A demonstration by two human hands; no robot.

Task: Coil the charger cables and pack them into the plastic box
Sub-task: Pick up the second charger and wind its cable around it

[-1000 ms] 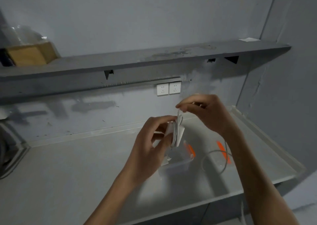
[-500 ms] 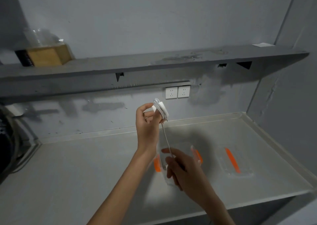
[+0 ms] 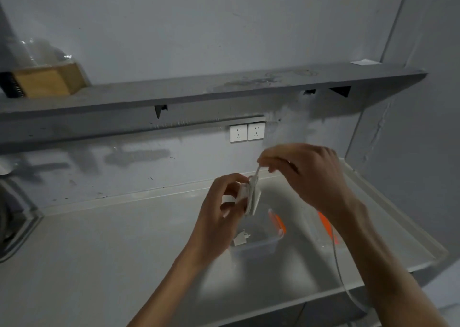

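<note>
The left hand (image 3: 221, 209) grips a white charger block (image 3: 252, 201), fingers curled round it, with several turns of cable already lying on the block. Just above and to its right, the right hand (image 3: 308, 177) pinches the cable (image 3: 257, 171) between thumb and fingertips, drawing a short taut run up off the windings. The loose tail (image 3: 337, 257) emerges beneath the right forearm and hangs down past the front edge of the counter (image 3: 99, 264); how much is left I cannot tell.

To wind well, the right hand should circle the block with even, light tension, laying each turn beside the one before, while the left thumb pins the turns so they do not spring off. Pulling hard where the cable leaves the block risks a kink.

Directly below the left hand, the open plastic box (image 3: 256, 248) sits on the counter, an orange latch on its far side, with another white charger (image 3: 239, 239) inside. An orange-marked piece, probably the lid (image 3: 324, 223), shows below the right wrist.
</note>
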